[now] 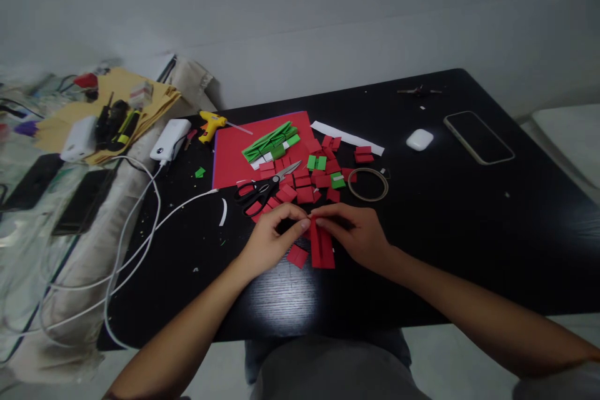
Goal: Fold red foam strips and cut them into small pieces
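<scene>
Between my two hands is a red paper strip (322, 250) with a crease along its length, its far end pinched in my fingers. My left hand (276, 234) grips that end from the left, thumb and forefinger together. From the other side my right hand (356, 232) pinches the same end. A small folded red paper piece (297, 256) lies just left of the strip. Beyond my hands is a pile of folded red pieces (304, 194) with a few green ones (317, 163). Black-handled scissors (267, 189) rest partly on the pile, blades pointing right.
A roll of tape (368, 184) is right of the pile. Behind it are red sheets (229, 156), folded green paper (272, 140), a white strip (347, 137) and a yellow glue gun (212, 125). A phone (478, 137) and white case (419, 140) lie right; white cables (157, 231) cross the left edge.
</scene>
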The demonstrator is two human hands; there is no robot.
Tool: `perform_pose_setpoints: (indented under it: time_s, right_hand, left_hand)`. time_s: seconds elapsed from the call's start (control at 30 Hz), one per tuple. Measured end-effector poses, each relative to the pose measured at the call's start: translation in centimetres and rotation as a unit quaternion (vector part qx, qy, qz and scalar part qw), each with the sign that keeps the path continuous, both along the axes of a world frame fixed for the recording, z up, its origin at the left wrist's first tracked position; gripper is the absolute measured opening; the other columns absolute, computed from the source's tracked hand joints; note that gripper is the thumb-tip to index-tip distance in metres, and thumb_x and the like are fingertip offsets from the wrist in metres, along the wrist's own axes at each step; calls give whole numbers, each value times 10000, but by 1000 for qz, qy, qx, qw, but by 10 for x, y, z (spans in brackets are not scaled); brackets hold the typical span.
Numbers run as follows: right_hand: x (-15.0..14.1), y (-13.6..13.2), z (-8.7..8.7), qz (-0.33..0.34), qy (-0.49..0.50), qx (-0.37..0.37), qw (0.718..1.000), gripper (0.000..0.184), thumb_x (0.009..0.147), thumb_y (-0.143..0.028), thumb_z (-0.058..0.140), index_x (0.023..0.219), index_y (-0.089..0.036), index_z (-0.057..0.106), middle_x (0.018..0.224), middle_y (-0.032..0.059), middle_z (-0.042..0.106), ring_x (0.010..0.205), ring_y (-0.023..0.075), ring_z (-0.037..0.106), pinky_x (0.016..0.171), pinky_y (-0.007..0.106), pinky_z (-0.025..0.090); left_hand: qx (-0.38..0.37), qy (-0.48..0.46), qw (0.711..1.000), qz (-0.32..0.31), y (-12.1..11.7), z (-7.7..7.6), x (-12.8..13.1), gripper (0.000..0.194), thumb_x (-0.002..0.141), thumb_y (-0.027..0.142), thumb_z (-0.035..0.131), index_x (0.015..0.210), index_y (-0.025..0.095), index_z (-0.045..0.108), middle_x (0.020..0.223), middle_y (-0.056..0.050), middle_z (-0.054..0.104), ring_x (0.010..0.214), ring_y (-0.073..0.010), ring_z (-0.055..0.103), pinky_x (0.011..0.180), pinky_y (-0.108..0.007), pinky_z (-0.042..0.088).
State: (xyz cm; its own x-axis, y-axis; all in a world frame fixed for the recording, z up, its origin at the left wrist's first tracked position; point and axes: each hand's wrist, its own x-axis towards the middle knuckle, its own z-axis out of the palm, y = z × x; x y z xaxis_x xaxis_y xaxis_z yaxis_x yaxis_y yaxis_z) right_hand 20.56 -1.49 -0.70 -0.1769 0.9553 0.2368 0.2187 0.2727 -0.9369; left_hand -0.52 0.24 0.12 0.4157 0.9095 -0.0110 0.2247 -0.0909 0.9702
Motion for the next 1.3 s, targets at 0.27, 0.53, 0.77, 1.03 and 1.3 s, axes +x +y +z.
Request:
perform_pose_setpoints:
  time_s: [0.27,0.53,0.77,1.03,1.3]
  right_hand:
    - [-2,2,2,18,73,-122,990,136,861,-319,791,950,-223,829,891,27,838,801,192,794,736,276,625]
    - [0,3,1,52,142,-211,966,222,804,-366,842,963,-212,827,908,42,835,813,206,793,753,314,644]
    - [2,4,6,71,145,-229,960,194,793,-308,842,958,-206,830,903,38,833,809,197,788,746,302,634]
    - [2,5,4,65,155,-222,960,165,794,-302,852,944,-235,837,912,32,839,835,196,798,789,329,649]
    - [2,7,6,56,156,-214,963,160,778,-319,865,916,-242,839,898,24,841,835,200,802,791,336,657]
  left_hand:
    - [265,67,960,-55,-3,9,-7,280,960,91,618,1199,221,687,1142,-80,670,1068,-198,664,933,-351,554]
    - [308,123,939,-93,-1,13,-11,304,935,79,603,1184,237,676,1172,-90,629,1091,-222,647,934,-387,562]
    - [316,130,934,-98,0,16,-12,270,885,83,639,1128,201,649,1133,-103,657,1048,-236,662,903,-395,553]
    - [335,133,928,-91,-1,16,-11,310,871,82,640,1154,208,636,1095,-96,672,1011,-232,674,873,-396,574]
    - [344,140,923,-98,-1,15,-13,319,887,117,670,1190,211,633,1123,-100,693,1027,-235,689,899,-407,589]
